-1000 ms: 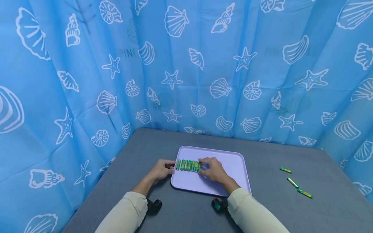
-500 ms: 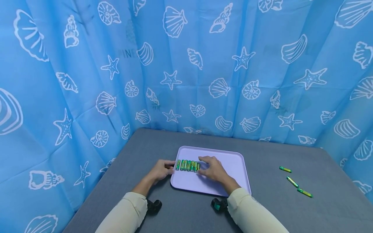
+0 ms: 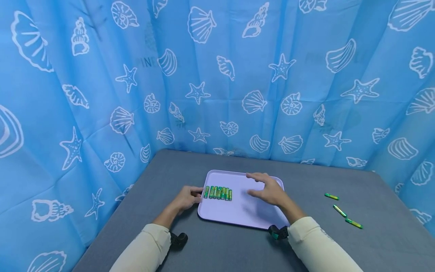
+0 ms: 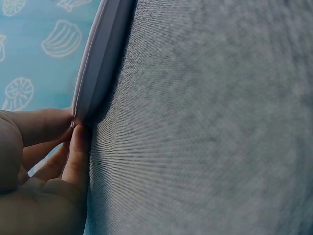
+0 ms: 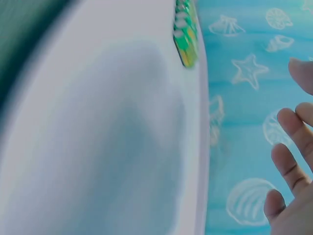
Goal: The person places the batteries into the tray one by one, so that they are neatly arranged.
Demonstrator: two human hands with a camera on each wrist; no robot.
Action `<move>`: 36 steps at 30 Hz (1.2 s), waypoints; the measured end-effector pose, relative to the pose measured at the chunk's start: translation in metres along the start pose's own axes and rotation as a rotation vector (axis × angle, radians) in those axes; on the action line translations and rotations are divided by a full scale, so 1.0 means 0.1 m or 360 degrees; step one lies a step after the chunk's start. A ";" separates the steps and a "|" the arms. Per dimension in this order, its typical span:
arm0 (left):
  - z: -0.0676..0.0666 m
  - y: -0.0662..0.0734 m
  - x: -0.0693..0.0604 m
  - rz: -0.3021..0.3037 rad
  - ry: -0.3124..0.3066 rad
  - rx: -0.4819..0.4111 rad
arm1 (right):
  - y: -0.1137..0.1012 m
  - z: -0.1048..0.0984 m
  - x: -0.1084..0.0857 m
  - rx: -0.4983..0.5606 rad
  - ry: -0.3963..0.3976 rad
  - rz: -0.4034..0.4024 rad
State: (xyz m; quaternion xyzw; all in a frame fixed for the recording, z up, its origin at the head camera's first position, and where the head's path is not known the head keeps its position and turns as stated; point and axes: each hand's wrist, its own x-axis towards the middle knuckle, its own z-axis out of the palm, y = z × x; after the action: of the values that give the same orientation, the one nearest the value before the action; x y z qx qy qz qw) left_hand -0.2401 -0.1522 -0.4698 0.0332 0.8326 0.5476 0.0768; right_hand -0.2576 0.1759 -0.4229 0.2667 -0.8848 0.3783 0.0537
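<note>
A lilac tray (image 3: 234, 213) lies on the grey cloth, bearing a side-by-side row of several green and yellow batteries (image 3: 219, 193) in its left part. At its left edge my left hand (image 3: 184, 198) pinches the rim between thumb and fingers; the left wrist view shows that hold on the tray rim (image 4: 93, 68) close up. Over the right half of the tray my right hand (image 3: 270, 191) hovers with fingers spread and nothing in them. The right wrist view has that right hand (image 5: 296, 166) apart from the batteries (image 5: 186, 46).
Three loose batteries lie on the cloth to the right: a far battery (image 3: 331, 196), a middle battery (image 3: 340, 210) and a near battery (image 3: 354, 223). A blue curtain (image 3: 210, 75) with white shell prints hangs behind the grey-covered table (image 3: 170, 166).
My right hand has let go of the rightmost battery in the row and moved right, its fingers spreading wider. The left hand stays at the tray's left edge.
</note>
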 end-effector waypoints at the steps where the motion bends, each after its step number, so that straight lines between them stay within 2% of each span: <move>1: 0.00 0.00 0.00 -0.0001 0.0001 0.0000 | 0.01 -0.06 -0.03 -0.0014 0.0000 0.0004; 11: -0.01 -0.01 -0.02 0.0012 0.0010 0.0002 | 0.12 -0.54 -0.35 -0.0050 0.0014 -0.0113; 20: 0.00 -0.01 0.00 -0.0013 0.0016 -0.0009 | 0.29 -0.97 -0.66 -0.0222 0.0085 -0.0164; 29: 0.01 0.01 0.01 -0.0038 -0.0003 -0.0009 | 0.59 -1.36 -1.01 -0.0337 0.0168 -0.0055; 36: 0.00 0.01 0.00 -0.0031 0.0006 -0.0006 | 0.91 -1.57 -1.22 -0.0363 0.0221 0.0003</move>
State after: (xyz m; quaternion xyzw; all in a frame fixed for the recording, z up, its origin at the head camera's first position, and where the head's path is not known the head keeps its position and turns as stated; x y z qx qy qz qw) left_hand -0.2403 -0.1519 -0.4690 0.0238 0.8320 0.5484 0.0804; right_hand -0.2173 0.3899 -0.4057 0.2313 -0.9165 0.2929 0.1443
